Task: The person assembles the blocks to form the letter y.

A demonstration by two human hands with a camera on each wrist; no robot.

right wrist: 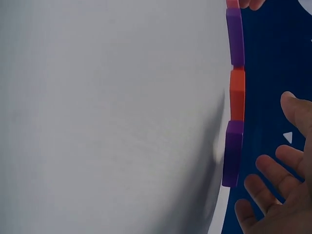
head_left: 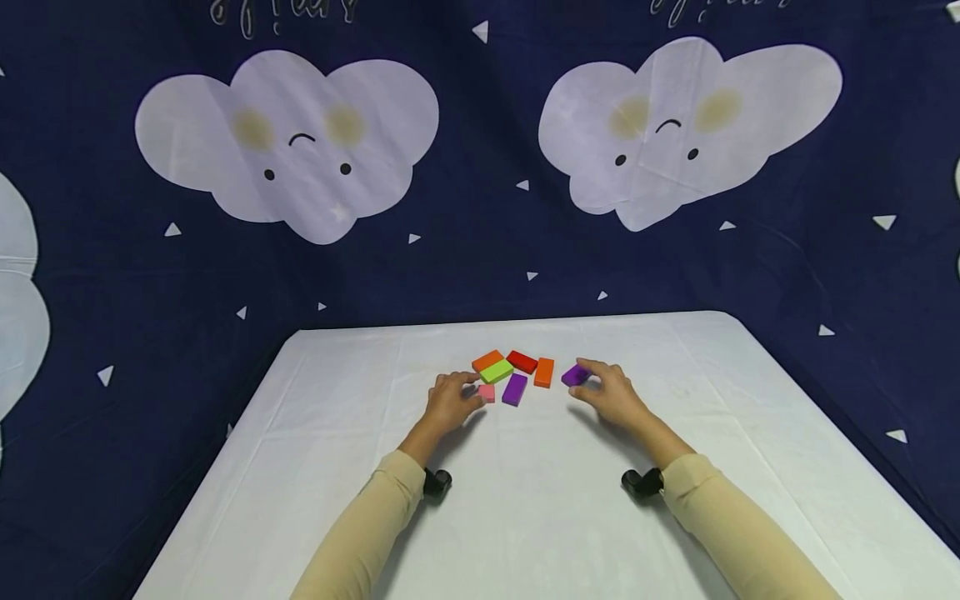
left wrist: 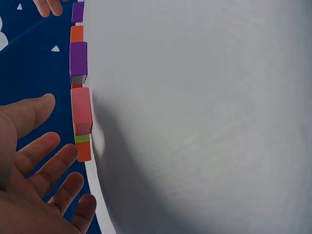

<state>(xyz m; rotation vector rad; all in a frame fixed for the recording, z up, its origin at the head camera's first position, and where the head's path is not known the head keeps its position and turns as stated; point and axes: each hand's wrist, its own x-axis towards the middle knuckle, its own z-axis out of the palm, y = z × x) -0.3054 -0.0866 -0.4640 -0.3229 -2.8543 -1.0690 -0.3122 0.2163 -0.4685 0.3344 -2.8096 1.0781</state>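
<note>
My left hand [head_left: 450,404] is beside the pink block [head_left: 487,392], with thumb and fingers spread apart; in the left wrist view a gap shows between the thumb and the pink block [left wrist: 82,111]. On the other side, my right hand [head_left: 617,398] reaches around the rightmost purple block [head_left: 575,376]. Its fingers are parted, and the right wrist view has them standing off that purple block [right wrist: 233,153]. Between the hands lie a second purple block [head_left: 514,390], an upright-angled orange block [head_left: 544,372], a red block [head_left: 522,361], and a lime green block [head_left: 497,372] against another orange block [head_left: 488,360].
A white cloth covers the table [head_left: 525,517], whose far edge lies just behind the blocks. Behind it hangs a dark blue curtain [head_left: 480,283] with clouds and small triangles. Each wrist carries a black camera [head_left: 438,483].
</note>
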